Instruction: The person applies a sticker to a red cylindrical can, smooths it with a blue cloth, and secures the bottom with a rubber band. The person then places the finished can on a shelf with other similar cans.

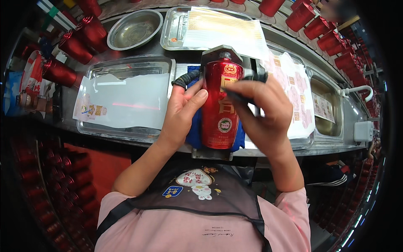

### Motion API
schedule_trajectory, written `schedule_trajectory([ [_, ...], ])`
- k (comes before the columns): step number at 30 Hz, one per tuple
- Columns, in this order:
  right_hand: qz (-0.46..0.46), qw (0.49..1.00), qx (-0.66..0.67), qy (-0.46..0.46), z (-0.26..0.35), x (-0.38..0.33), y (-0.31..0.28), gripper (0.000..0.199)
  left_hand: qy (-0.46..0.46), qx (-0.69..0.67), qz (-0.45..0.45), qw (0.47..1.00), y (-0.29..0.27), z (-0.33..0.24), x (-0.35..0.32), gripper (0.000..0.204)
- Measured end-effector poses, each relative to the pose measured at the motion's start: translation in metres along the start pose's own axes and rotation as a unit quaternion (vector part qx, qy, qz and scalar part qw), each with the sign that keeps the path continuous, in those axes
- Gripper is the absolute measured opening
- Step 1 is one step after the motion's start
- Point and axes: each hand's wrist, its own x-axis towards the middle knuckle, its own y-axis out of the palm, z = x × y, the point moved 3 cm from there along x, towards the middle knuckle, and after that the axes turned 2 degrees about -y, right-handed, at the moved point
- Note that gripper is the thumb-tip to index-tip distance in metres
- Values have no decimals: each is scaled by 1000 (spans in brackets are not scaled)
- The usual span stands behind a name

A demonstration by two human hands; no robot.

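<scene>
Slippage looks the main risk: the left hand only rests half-open against the red bottle lying in its blue cradle, while the right hand pinches closed on a dark tool at the label, which could wrinkle. Metal trays of label sheets cover the steel bench; red bottles line the room.
</scene>
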Motion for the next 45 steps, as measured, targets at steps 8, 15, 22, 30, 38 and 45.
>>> schedule_trajectory([
  [8,55,988,-47,-133,10,-20,17,23,-1,-6,-15,1000,-1,7,2,24],
  [15,-56,961,135,236,-22,-16,7,21,-10,19,-47,999,11,-9,9,37],
  [22,-207,897,200,336,-41,-43,-2,17,-11,94,-75,993,24,-9,36,45],
  [30,-201,880,263,340,-34,-41,1,17,21,126,-60,990,27,-5,40,44],
  [38,-225,868,235,374,-57,-61,-8,20,51,190,-46,979,28,-6,36,59],
  [45,-204,869,262,367,-40,-57,-5,20,49,233,-29,971,29,-3,34,60],
])
